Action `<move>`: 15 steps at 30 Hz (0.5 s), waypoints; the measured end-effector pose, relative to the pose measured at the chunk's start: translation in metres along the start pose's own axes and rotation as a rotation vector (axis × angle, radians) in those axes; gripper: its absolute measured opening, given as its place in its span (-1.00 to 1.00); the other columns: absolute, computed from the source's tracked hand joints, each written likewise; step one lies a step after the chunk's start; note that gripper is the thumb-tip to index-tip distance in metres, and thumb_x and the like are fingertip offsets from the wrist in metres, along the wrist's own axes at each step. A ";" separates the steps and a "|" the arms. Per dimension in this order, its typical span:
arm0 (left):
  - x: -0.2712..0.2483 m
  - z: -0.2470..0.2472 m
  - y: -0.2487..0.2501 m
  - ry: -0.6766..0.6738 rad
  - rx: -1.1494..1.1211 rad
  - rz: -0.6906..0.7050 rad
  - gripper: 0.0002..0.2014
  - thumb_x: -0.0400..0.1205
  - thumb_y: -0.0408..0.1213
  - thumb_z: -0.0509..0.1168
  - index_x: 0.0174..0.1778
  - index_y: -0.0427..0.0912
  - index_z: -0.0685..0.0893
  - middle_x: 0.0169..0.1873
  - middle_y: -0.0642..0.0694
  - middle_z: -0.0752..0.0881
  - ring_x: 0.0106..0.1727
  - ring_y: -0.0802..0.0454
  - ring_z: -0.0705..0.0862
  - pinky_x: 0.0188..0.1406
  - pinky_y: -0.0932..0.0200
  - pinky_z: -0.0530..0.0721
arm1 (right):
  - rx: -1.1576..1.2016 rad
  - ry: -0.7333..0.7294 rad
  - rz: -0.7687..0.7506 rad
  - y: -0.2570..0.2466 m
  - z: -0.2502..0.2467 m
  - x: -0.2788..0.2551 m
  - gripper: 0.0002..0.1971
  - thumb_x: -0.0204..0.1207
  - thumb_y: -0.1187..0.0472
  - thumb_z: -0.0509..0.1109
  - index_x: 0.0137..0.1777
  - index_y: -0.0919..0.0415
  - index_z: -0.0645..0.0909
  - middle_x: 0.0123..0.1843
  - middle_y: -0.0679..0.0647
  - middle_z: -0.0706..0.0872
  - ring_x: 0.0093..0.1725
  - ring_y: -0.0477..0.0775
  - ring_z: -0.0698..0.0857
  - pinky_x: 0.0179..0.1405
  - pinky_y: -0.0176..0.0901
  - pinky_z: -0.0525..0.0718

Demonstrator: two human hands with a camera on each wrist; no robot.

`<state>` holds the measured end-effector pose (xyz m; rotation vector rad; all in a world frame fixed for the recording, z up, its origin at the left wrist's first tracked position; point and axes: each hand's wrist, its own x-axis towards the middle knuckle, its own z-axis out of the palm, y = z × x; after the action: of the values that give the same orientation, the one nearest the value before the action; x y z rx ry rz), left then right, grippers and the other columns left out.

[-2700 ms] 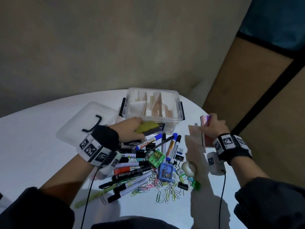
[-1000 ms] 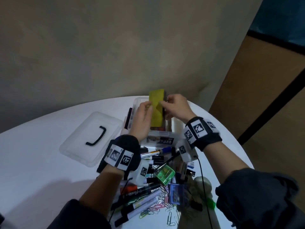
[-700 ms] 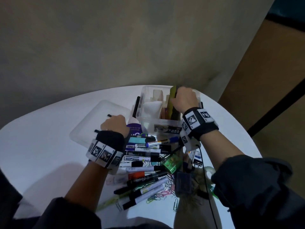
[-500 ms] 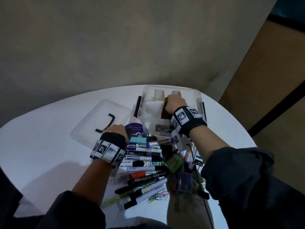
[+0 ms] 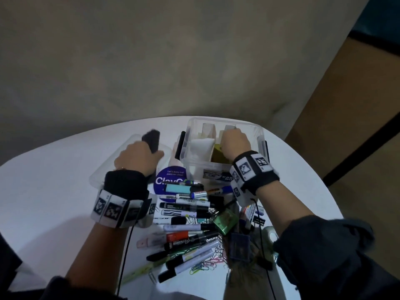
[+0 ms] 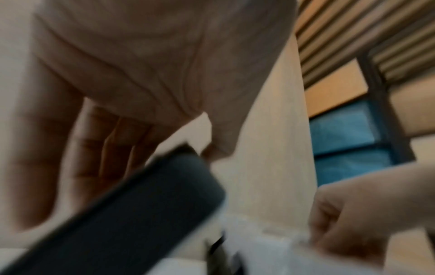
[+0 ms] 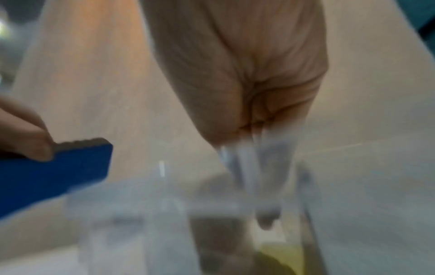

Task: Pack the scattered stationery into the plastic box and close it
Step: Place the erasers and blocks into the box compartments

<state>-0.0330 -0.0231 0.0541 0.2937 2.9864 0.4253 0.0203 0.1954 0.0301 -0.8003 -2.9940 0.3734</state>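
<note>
The clear plastic box [image 5: 225, 123] stands open at the table's far side, with upright cards and a yellow pad [image 5: 218, 153] inside. My right hand [image 5: 234, 140] reaches down into it beside the pad; its fingertips are hidden below the rim and blurred in the right wrist view. To the left, above the lid [image 5: 104, 169], my left hand [image 5: 149, 148] grips a dark blue block eraser [image 5: 151, 138], which also shows as a dark eraser [image 6: 129, 214] in the left wrist view and a blue eraser [image 7: 58, 167] in the right wrist view. Several markers [image 5: 186, 208] lie in a pile in front of the box.
The pile on the white round table [image 5: 54, 180] also holds a purple-labelled bottle [image 5: 168, 180], a green case [image 5: 225, 219], paper clips [image 5: 203, 265] and a tape roll [image 5: 270, 234]. A wall stands behind; the table edge curves close on the right.
My right hand has lowered the yellow pad into the box. My left hand left the box, took the dark eraser from the pile and lifted it over the lid.
</note>
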 end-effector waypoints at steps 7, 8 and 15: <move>-0.012 -0.005 0.055 -0.137 -1.201 0.165 -0.65 0.77 -0.22 0.00 0.22 -0.41 0.55 0.08 -0.27 0.71 0.05 -0.16 0.72 -0.03 0.05 0.71 | 0.893 -0.355 -0.071 0.004 -0.028 -0.044 -0.55 0.65 -0.10 0.22 0.10 0.30 0.71 -0.18 0.02 0.71 -0.10 0.00 0.71 -0.10 0.00 0.77; -0.015 0.000 0.063 -0.154 -1.240 0.193 -0.63 0.78 -0.19 -0.01 0.26 -0.40 0.53 0.13 -0.27 0.70 0.09 -0.15 0.72 0.03 0.04 0.71 | 0.921 -0.328 -0.081 0.002 -0.030 -0.048 -0.53 0.64 -0.14 0.21 0.08 0.25 0.73 -0.23 -0.05 0.71 -0.12 -0.03 0.70 -0.18 -0.07 0.75; -0.006 0.031 0.093 -0.039 -0.919 0.274 -0.62 0.70 0.01 -0.05 0.33 -0.03 0.46 0.43 -0.13 0.41 0.51 -0.12 0.28 0.55 -0.09 0.22 | 0.884 0.020 0.008 0.014 -0.037 -0.049 -0.66 0.50 0.01 0.47 -0.41 0.21 0.63 -0.38 0.07 0.71 -0.36 -0.01 0.69 -0.36 -0.18 0.64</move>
<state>-0.0066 0.0714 0.0515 0.5747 2.3675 1.6769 0.0726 0.1909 0.0648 -0.6765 -2.3703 1.5005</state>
